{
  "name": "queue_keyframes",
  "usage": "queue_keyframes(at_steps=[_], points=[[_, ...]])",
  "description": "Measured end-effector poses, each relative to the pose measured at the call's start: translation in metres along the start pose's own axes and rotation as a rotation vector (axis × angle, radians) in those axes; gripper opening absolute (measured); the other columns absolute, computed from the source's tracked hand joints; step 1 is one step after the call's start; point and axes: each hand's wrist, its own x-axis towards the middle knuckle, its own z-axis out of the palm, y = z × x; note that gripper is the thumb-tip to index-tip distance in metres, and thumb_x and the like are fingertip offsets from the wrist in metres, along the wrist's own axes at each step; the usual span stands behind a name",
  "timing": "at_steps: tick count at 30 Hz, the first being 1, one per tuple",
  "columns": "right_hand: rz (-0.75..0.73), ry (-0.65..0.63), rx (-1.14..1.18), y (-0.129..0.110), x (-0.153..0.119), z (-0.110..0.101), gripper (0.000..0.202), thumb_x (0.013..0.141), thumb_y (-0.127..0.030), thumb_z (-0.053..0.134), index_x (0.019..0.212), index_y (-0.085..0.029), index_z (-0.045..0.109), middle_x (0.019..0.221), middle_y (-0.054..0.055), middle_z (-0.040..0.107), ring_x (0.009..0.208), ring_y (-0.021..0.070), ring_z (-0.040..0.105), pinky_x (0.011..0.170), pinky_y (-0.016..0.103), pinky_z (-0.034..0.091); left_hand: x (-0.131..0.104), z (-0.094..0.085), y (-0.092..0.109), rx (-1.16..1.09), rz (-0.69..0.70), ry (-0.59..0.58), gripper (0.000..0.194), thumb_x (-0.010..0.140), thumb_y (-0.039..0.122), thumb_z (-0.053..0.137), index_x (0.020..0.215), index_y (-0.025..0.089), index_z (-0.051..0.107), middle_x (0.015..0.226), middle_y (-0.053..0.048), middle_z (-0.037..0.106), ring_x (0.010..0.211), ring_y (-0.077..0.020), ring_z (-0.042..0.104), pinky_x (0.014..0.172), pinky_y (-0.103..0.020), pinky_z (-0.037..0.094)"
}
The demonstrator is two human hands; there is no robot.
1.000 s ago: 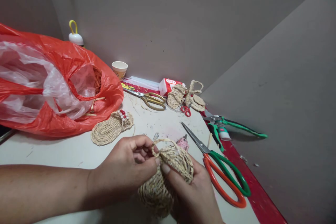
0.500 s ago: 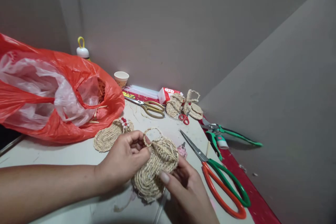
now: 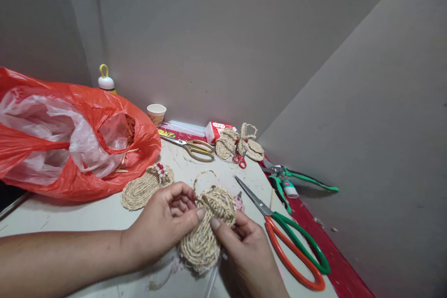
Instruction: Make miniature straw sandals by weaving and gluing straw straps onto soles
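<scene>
Between my hands is a small woven straw slipper [image 3: 199, 247], tilted, with its strap end away from me. My left hand [image 3: 162, 230] is closed in a pinch at the slipper's left edge, thumb against the weave. A thin loop of straw cord [image 3: 202, 173] rises beside those fingertips; how they hold it is hard to see. On the other side my right hand [image 3: 249, 253] grips the slipper, thumb on top and fingers tucked behind. Just left of my left hand lies a second straw slipper [image 3: 139, 191] with red and white beads [image 3: 161, 170].
Large scissors [image 3: 293, 242] with orange and green handles lie at right, near green-handled shears [image 3: 307, 178]. A red plastic bag [image 3: 70, 186] fills the left. Behind are gold-handled scissors [image 3: 197, 149], a paper cup [image 3: 157, 114], small red scissors [image 3: 240, 160] and grey walls [image 3: 209, 46].
The view has shifted slightly, so the table things sit a little lower and further left. My right thumb has moved up the slipper, closer to my left thumb.
</scene>
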Motion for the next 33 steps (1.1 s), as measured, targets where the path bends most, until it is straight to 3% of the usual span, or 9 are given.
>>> queue_keyframes(at_steps=[9, 14, 24, 33], points=[[-0.025, 0.054, 0.021, -0.010, -0.010, 0.017, 0.031, 0.062, -0.034, 0.084, 0.087, -0.018, 0.074, 0.079, 0.006, 0.076, 0.070, 0.0232, 0.068, 0.069, 0.034, 0.053, -0.002, 0.002, -0.005, -0.025, -0.025, 0.009, 0.012, 0.078, 0.022, 0.061, 0.077, 0.015, 0.051, 0.061, 0.007, 0.041, 0.057, -0.0078, 0.036, 0.053, -0.020, 0.030], [-0.018, 0.040, 0.001, -0.009, -0.011, 0.017, 0.029, 0.066, -0.035, 0.081, 0.089, -0.019, 0.074, 0.079, 0.005, 0.076, 0.066, 0.0207, 0.067, 0.066, 0.031, 0.053, -0.001, 0.003, -0.006, -0.071, -0.055, 0.006, 0.011, 0.076, 0.021, 0.061, 0.076, 0.015, 0.052, 0.063, 0.005, 0.046, 0.058, -0.0088, 0.041, 0.055, -0.022, 0.033], [-0.030, 0.093, 0.018, -0.011, -0.009, 0.013, 0.036, 0.064, -0.040, 0.081, 0.089, -0.017, 0.072, 0.082, 0.009, 0.076, 0.077, 0.0259, 0.069, 0.073, 0.037, 0.054, -0.001, 0.000, -0.005, -0.101, -0.059, -0.085, 0.022, 0.074, 0.027, 0.069, 0.085, 0.014, 0.056, 0.071, 0.003, 0.051, 0.066, -0.0100, 0.047, 0.063, -0.022, 0.039], [-0.033, 0.129, -0.007, -0.018, -0.009, 0.014, 0.036, 0.065, -0.041, 0.080, 0.090, -0.016, 0.071, 0.082, 0.009, 0.076, 0.079, 0.0277, 0.069, 0.068, 0.035, 0.054, -0.002, -0.001, 0.003, -0.031, -0.033, 0.063, 0.009, 0.076, 0.021, 0.062, 0.079, 0.014, 0.058, 0.065, 0.004, 0.051, 0.061, -0.0092, 0.044, 0.059, -0.022, 0.036]])
